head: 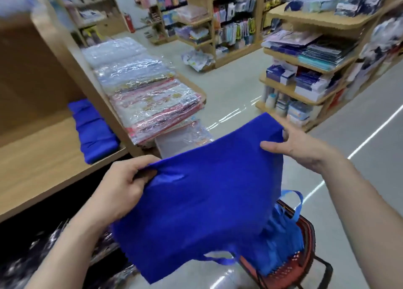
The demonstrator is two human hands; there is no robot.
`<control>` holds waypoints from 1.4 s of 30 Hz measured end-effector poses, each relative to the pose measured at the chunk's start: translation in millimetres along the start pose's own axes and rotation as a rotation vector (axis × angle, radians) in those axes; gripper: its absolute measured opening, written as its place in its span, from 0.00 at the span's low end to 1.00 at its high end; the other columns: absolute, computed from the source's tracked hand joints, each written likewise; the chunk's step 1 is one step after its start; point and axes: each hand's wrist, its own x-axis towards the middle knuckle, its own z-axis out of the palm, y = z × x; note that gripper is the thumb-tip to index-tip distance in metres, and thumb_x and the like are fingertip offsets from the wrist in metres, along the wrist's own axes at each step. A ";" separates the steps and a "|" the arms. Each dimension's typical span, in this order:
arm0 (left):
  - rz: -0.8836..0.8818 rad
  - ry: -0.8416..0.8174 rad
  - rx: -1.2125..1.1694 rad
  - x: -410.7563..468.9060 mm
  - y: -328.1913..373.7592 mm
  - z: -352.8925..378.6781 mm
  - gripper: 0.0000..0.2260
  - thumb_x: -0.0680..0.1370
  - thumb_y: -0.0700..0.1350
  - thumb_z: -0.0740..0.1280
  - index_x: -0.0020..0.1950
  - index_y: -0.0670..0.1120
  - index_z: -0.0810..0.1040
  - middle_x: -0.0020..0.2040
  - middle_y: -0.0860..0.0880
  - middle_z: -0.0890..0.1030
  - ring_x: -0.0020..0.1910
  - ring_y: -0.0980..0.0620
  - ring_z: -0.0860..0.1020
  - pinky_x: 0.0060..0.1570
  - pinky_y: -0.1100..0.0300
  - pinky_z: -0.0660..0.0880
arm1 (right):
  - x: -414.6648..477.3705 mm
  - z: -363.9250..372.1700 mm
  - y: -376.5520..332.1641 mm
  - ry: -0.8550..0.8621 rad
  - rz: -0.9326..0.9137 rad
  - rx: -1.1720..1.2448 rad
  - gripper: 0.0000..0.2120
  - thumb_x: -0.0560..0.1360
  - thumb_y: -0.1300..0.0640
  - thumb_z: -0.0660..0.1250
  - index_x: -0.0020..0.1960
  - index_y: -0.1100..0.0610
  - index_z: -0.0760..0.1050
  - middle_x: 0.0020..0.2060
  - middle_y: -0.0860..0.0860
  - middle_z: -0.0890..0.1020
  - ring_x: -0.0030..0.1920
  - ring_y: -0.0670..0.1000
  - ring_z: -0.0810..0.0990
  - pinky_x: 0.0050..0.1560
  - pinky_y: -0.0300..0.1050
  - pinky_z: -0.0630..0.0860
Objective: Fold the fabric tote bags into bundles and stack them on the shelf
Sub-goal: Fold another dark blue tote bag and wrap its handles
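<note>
Left hand (124, 184): fingers curled, gripping one upper corner of the blue tote bag (207, 201). Right hand (294, 147): thumb and fingers pinching the opposite corner. One bag is held, spread between the two hands in the air. Below it, one red basket (308, 229) holds more blue bags (281, 240); number indeterminate. One pile of folded blue bundles (93, 131) lies on the wooden shelf (43, 162).
</note>
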 end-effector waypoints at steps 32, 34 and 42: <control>-0.199 1.493 -0.498 -386.0 -171.5 -401.8 0.12 0.81 0.51 0.62 0.41 0.48 0.79 0.36 0.52 0.82 0.39 0.54 0.80 0.45 0.59 0.77 | -69.4 524.0 -328.6 -0.236 -1.074 0.414 0.26 0.83 0.48 0.55 0.28 0.52 0.73 0.22 0.43 0.77 0.35 0.46 0.82 0.44 0.41 0.78; -0.180 1.486 -0.309 -384.3 -174.5 -410.9 0.05 0.77 0.45 0.69 0.41 0.48 0.80 0.34 0.55 0.81 0.38 0.56 0.77 0.44 0.61 0.74 | -67.5 532.7 -316.8 -0.138 -1.252 0.455 0.26 0.82 0.50 0.56 0.28 0.49 0.76 0.25 0.46 0.80 0.42 0.56 0.85 0.50 0.48 0.77; -0.651 1.143 0.234 -351.3 -321.8 -371.4 0.24 0.68 0.26 0.69 0.53 0.53 0.82 0.48 0.49 0.81 0.48 0.51 0.79 0.53 0.63 0.73 | 63.0 618.9 -173.9 -0.093 -1.344 -0.418 0.14 0.69 0.69 0.65 0.53 0.64 0.81 0.53 0.60 0.82 0.58 0.57 0.80 0.66 0.36 0.67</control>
